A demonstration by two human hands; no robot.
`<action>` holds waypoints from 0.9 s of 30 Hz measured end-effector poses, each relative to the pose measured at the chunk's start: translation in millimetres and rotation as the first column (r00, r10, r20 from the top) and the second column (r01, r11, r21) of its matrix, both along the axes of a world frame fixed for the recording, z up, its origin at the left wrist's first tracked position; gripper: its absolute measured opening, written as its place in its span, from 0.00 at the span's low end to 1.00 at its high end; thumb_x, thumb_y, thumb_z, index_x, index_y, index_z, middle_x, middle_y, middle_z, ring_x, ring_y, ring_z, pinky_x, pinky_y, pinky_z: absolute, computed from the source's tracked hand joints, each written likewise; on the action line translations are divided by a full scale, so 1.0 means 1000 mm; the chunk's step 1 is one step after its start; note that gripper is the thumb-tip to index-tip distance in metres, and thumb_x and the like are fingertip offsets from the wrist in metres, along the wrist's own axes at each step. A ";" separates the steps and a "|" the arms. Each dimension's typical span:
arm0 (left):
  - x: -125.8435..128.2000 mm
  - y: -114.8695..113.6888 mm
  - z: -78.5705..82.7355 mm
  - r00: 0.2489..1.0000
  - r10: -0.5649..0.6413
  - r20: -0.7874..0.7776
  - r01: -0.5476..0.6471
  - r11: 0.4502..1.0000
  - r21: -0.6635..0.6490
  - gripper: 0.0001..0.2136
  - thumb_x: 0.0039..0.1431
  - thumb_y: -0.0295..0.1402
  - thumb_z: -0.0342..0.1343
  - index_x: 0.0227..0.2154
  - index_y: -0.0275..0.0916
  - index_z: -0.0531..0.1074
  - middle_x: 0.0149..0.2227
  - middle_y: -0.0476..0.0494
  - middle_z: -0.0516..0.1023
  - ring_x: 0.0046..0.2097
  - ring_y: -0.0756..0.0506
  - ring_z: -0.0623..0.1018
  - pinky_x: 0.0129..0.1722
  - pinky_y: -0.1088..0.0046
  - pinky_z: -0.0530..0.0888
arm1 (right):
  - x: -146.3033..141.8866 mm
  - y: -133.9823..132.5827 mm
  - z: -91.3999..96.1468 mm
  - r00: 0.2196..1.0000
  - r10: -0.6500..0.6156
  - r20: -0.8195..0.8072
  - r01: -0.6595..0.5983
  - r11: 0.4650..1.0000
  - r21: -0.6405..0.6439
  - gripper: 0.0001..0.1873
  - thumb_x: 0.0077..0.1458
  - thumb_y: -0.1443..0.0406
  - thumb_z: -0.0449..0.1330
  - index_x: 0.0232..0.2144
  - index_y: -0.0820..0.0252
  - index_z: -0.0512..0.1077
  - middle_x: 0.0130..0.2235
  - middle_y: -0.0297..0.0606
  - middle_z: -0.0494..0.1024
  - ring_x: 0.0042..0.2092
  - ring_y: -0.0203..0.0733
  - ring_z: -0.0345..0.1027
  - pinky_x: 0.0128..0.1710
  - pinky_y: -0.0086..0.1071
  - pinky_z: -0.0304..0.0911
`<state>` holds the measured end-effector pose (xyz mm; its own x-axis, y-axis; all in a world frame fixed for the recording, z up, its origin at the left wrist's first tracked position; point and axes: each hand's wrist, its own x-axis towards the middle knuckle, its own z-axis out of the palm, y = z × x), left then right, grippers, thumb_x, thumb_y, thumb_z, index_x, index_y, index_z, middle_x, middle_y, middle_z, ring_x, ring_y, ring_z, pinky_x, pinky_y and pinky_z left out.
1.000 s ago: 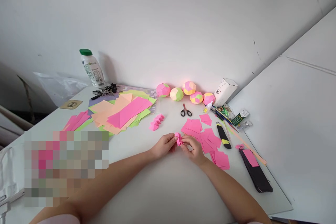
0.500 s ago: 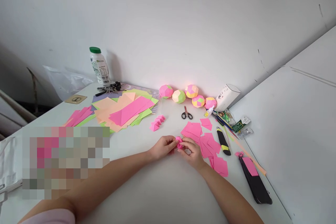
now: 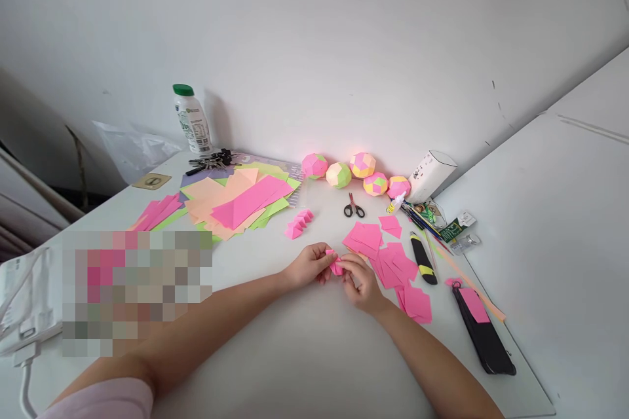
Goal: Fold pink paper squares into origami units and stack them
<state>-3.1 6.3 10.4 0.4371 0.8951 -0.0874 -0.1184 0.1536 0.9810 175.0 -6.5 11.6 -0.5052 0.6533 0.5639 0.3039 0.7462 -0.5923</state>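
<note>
Between both hands is a small folded piece of pink paper (image 3: 335,264), held above the white table. My left hand (image 3: 310,266) pinches its left side with thumb and fingers. On its right side, my right hand (image 3: 361,280) grips it with bent fingers. Fingers cover part of the folds. Just beyond the hands lies a row of folded pink paper pieces (image 3: 299,224). Cut pink paper squares (image 3: 363,239) are spread in overlapping groups right of my right hand. Black-handled scissors (image 3: 354,207) rest behind them.
Several faceted paper balls (image 3: 339,175) line the wall. Coloured sheets (image 3: 250,203), keys (image 3: 216,160) and a green-capped bottle (image 3: 191,119) are at left. To the right are a box cutter (image 3: 423,259), glue bottle (image 3: 396,202), white tube (image 3: 432,177) and black pouch (image 3: 484,334).
The camera view has shifted slightly. My right fingers have moved on the folded pink paper, and it shows at a different angle. Both hands keep hold of it.
</note>
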 end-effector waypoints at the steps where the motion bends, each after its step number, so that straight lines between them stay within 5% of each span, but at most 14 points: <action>1: 0.000 0.000 -0.001 1.000 -0.009 0.009 0.009 1.000 -0.008 0.18 0.52 0.50 0.52 0.26 0.37 0.62 0.15 0.53 0.69 0.16 0.53 0.68 0.17 0.78 0.64 | 0.000 0.000 -0.002 0.999 -0.014 0.038 0.011 0.998 0.062 0.19 0.54 0.75 0.47 0.46 0.57 0.66 0.42 0.45 0.70 0.38 0.41 0.69 0.30 0.33 0.71; 5: -0.001 0.000 -0.002 0.999 -0.046 0.014 0.046 0.999 -0.013 0.19 0.51 0.50 0.53 0.26 0.37 0.62 0.15 0.53 0.69 0.16 0.53 0.68 0.17 0.78 0.64 | -0.001 0.000 -0.005 0.988 -0.074 0.138 0.038 0.969 0.243 0.20 0.55 0.76 0.49 0.48 0.57 0.66 0.44 0.46 0.69 0.44 0.44 0.66 0.36 0.36 0.70; 12: 0.002 -0.002 0.000 1.000 -0.024 -0.016 0.024 1.000 -0.001 0.18 0.50 0.49 0.54 0.25 0.37 0.63 0.15 0.53 0.69 0.16 0.54 0.67 0.17 0.79 0.64 | 0.000 0.001 0.002 0.988 -0.099 0.115 0.052 0.932 0.358 0.14 0.56 0.74 0.52 0.40 0.55 0.71 0.34 0.42 0.73 0.35 0.43 0.67 0.32 0.37 0.68; 20: 0.003 -0.004 0.000 0.996 0.034 -0.080 -0.029 0.998 0.062 0.17 0.52 0.48 0.53 0.26 0.37 0.64 0.20 0.49 0.73 0.22 0.50 0.73 0.19 0.78 0.65 | 0.000 0.003 -0.003 0.989 -0.077 0.124 0.036 0.953 0.302 0.13 0.57 0.72 0.51 0.40 0.55 0.72 0.30 0.40 0.72 0.32 0.43 0.66 0.30 0.38 0.66; 27: 0.001 -0.006 0.006 0.971 0.077 -0.225 -0.042 0.987 0.153 0.17 0.55 0.47 0.49 0.26 0.37 0.66 0.20 0.51 0.71 0.19 0.53 0.66 0.19 0.77 0.64 | -0.001 0.004 -0.005 0.989 -0.060 0.135 0.026 0.970 0.241 0.11 0.56 0.71 0.52 0.39 0.57 0.72 0.32 0.42 0.73 0.33 0.43 0.67 0.31 0.38 0.68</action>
